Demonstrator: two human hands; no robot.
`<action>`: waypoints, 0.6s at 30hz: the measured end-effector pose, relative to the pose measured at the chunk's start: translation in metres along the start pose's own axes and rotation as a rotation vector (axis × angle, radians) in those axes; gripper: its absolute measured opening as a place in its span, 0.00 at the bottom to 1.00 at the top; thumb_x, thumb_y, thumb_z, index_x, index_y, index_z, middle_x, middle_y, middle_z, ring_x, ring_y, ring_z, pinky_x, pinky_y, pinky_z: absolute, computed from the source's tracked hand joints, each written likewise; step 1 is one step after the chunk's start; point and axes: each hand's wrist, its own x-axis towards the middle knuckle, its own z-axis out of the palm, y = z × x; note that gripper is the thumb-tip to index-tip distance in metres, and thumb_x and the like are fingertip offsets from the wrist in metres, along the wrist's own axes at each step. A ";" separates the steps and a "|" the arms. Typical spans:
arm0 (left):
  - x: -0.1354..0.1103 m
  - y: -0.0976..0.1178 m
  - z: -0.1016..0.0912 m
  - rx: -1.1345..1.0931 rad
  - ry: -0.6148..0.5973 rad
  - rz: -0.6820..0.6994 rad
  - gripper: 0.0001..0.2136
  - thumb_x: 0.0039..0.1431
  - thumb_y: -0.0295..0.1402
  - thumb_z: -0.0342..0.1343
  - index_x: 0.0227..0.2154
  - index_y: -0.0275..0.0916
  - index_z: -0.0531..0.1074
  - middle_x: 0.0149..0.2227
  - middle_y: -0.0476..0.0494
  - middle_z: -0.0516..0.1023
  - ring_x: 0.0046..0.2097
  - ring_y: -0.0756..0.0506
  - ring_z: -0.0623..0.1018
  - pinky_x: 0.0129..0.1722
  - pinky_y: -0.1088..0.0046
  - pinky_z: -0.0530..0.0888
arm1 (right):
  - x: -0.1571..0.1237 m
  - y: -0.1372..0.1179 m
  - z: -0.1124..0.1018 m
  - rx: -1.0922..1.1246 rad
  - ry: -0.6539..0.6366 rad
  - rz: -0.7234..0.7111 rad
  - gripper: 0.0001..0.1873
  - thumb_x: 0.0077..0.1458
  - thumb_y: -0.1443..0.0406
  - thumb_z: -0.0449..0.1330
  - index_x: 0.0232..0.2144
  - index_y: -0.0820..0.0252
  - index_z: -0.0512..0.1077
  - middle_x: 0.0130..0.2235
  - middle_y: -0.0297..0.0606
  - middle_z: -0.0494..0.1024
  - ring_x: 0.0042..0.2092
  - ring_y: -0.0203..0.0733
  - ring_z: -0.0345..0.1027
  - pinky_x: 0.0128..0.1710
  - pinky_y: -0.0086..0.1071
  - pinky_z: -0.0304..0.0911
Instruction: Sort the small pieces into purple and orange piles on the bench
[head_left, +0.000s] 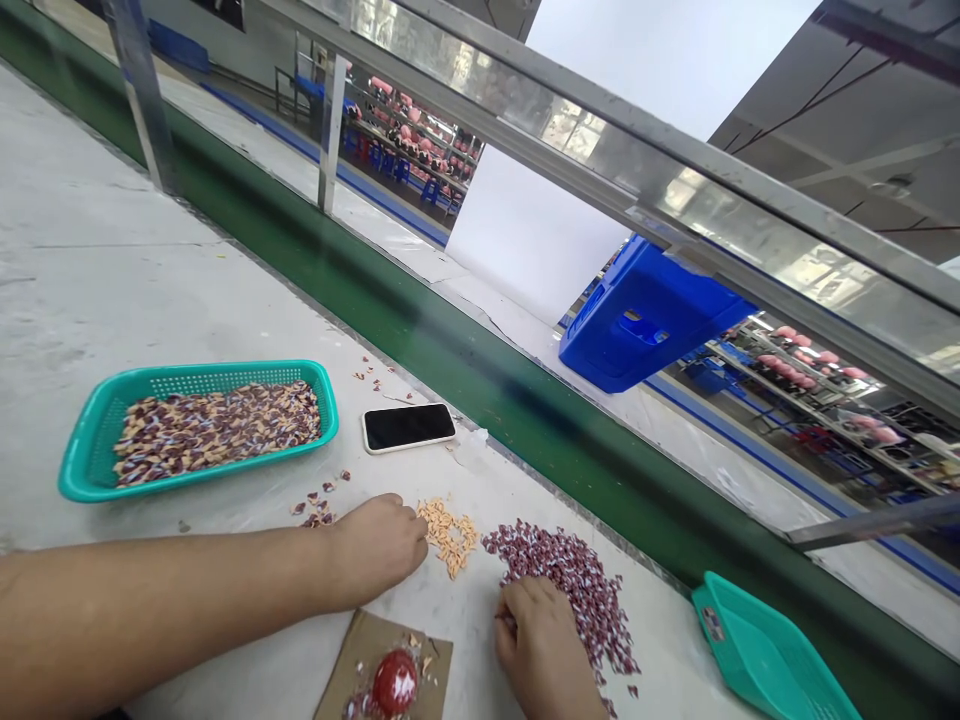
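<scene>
My left hand [379,550] is closed, its curled fingers next to a small pile of orange pieces [454,545] on the pale tabletop. My right hand [546,640] is closed too and rests at the near left edge of a wider heap of maroon-and-white pieces [581,575]. Whatever either hand pinches is hidden by the fingers. Between and below them lies a brown card [341,680] with a shiny red dome-shaped thing [395,682] and scattered bits on it. Several loose maroon pieces [319,508] lie behind my left wrist.
A green basket [330,405] of mixed maroon and orange pieces stands at left. A phone [409,428] lies beyond my left hand. Another green basket [780,650] sits at right. A green belt [420,325] runs behind, below a metal frame [600,150]; a blue stool [652,310] stands beyond.
</scene>
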 end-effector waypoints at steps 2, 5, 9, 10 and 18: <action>-0.005 0.005 -0.006 -0.014 0.021 0.036 0.07 0.52 0.19 0.57 0.26 0.37 0.72 0.27 0.43 0.77 0.29 0.43 0.76 0.29 0.66 0.67 | 0.001 -0.017 0.002 0.342 0.043 0.016 0.09 0.44 0.76 0.56 0.23 0.57 0.66 0.27 0.34 0.71 0.32 0.42 0.66 0.33 0.34 0.58; -0.014 0.017 -0.016 -0.052 0.045 0.096 0.04 0.54 0.23 0.58 0.28 0.39 0.71 0.27 0.47 0.78 0.27 0.44 0.75 0.28 0.66 0.67 | 0.002 -0.046 0.008 1.021 0.046 0.018 0.04 0.52 0.65 0.57 0.26 0.55 0.64 0.26 0.33 0.71 0.29 0.39 0.65 0.29 0.31 0.59; -0.028 0.032 -0.021 -0.251 0.098 0.076 0.04 0.55 0.26 0.57 0.27 0.41 0.70 0.26 0.51 0.77 0.26 0.46 0.75 0.26 0.69 0.66 | 0.000 -0.081 0.018 1.541 0.051 0.073 0.16 0.49 0.52 0.64 0.26 0.55 0.64 0.23 0.33 0.71 0.24 0.37 0.61 0.25 0.30 0.56; -0.031 0.034 -0.021 -0.333 0.117 0.045 0.05 0.55 0.25 0.56 0.28 0.41 0.70 0.26 0.52 0.77 0.27 0.46 0.75 0.26 0.71 0.67 | 0.000 -0.088 0.020 1.606 0.090 0.125 0.18 0.46 0.51 0.66 0.25 0.55 0.64 0.22 0.32 0.71 0.23 0.36 0.60 0.24 0.29 0.55; -0.043 0.047 -0.012 -0.906 0.340 -0.150 0.11 0.49 0.19 0.49 0.27 0.41 0.71 0.28 0.50 0.78 0.33 0.49 0.77 0.34 0.79 0.70 | -0.007 -0.106 0.026 1.722 0.248 0.262 0.20 0.41 0.48 0.68 0.24 0.53 0.66 0.19 0.30 0.69 0.20 0.37 0.59 0.22 0.31 0.58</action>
